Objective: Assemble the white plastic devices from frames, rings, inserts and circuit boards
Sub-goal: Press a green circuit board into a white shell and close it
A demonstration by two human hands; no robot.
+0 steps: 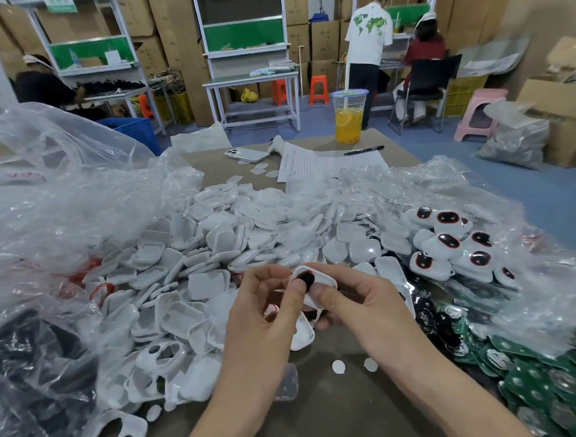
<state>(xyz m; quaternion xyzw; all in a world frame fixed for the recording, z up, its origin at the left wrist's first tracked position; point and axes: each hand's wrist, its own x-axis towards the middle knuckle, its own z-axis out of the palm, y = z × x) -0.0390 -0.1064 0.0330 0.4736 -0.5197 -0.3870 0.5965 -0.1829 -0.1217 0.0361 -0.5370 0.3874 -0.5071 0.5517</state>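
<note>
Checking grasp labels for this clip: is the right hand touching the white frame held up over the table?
Touching. The head view shows the right hand pinching the white frame, with the thumb lying across its face.

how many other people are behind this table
3: a seated person in dark clothes far left, a standing person in a white map-print shirt back right, a seated person in a red top beside them. Others may be hidden.

The frame (322,279) I hold is smooth, glossy white plastic; left of it lie crinkly clear plastic bags (64,195), under it the matt brown tabletop (338,411).
</note>
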